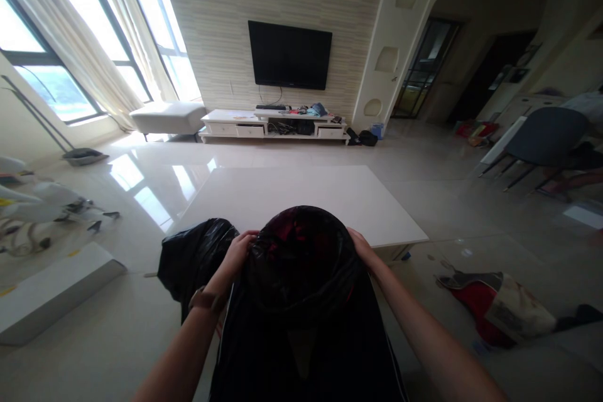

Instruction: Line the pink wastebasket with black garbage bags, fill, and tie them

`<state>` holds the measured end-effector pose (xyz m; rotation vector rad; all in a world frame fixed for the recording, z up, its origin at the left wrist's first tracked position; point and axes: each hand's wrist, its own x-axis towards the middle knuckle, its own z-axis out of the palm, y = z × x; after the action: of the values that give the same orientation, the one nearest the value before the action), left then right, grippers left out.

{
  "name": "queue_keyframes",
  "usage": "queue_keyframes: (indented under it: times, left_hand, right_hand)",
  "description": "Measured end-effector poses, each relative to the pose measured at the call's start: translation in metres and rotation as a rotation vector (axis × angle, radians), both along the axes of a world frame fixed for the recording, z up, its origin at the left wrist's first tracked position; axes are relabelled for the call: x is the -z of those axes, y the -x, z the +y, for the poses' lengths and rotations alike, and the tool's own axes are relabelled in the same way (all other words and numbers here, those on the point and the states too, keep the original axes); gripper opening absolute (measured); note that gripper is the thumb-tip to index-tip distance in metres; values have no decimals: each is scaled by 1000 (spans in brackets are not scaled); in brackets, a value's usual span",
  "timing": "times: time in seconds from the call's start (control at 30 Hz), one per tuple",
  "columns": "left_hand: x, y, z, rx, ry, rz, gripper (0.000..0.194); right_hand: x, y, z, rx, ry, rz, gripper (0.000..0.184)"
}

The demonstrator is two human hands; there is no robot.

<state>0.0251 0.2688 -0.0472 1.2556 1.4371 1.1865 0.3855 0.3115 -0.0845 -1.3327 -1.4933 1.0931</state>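
A round bin lined with a black plastic bag [304, 289] stands close in front of me, its opening facing up and a dark red inside faintly showing. My left hand [241, 250], with a brown watch [206, 299] on its wrist, grips the bag at the left side of the rim. On the right side of the rim my right hand [360, 244] holds the bag too, its fingertips partly hidden behind it. Just left of my left hand is another bulky black plastic bag [195, 257].
Beyond the bin is a low white table [301, 191]. A long white box [56, 292] lies on the left floor, near a dustpan [85, 156]. At right are a red and beige cloth item [499, 308] and a dark chair [546, 132]. A person's leg shows at the far right.
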Motion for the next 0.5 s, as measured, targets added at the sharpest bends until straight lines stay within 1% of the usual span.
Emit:
queue_keyframes:
  times: [0.07,0.1,0.13,0.2,0.27,0.3,0.37,0.43,0.5]
  left_hand:
    - [24,4,-36,-59,-53,55,29]
    - [37,3,-56,-78,-54,70,31]
    - [51,1,-75,-128,-41,65,34]
    - [75,-11,-112,-196,52,43,42]
    - [91,-27,-138,-270,111,34,54]
    - [95,-36,-146,-288,138,17,60]
    - [95,-52,-153,-255,184,-61,74]
    - [89,-64,-150,-167,244,-165,88]
    - [80,-72,-140,-110,267,-231,97]
  right_hand:
    - [15,-14,-34,96,-31,32,47]
    - [24,-20,-52,151,-50,37,44]
    - [32,-25,-70,173,-59,17,40]
    - [46,-32,-102,189,-77,-25,36]
    - [57,-31,-128,149,-86,-79,32]
    - [61,-28,-137,118,-108,-117,31]
    - [66,-20,-148,44,-180,-211,31]
    - [68,-12,-150,14,-264,-285,27]
    - [69,-6,-145,36,-314,-314,27]
